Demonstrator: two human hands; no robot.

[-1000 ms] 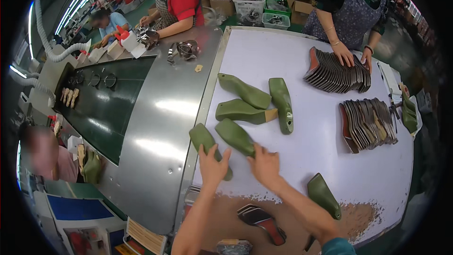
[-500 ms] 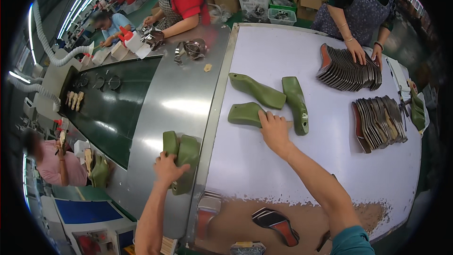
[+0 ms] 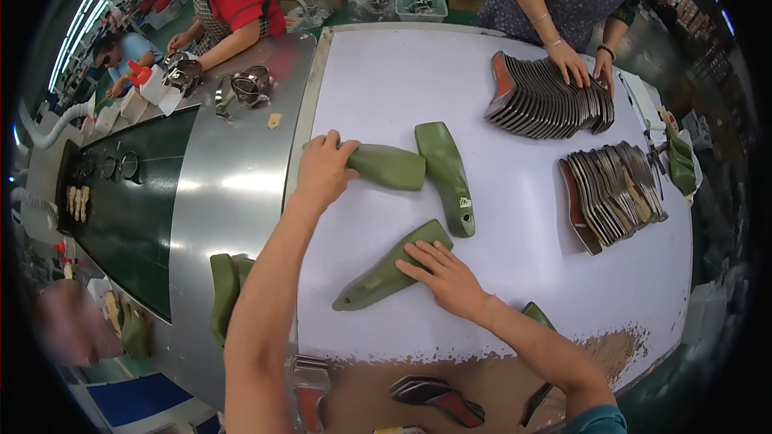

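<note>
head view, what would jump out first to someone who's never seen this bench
The olive-green shoe lasts on the white table: the left hand grips one last by its end, and the right hand lies flat on another nearer the person. A third last lies between them. Far right, two fanned stacks of dark insoles stand out, with another person's hands on the farther one.

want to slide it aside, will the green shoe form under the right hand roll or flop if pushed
The green shoe form probably stays rigid: it looks solid and moulded. It lies flat on the white table under the right hand, so it should slide, not roll. The smooth table may let it pivot.
</note>
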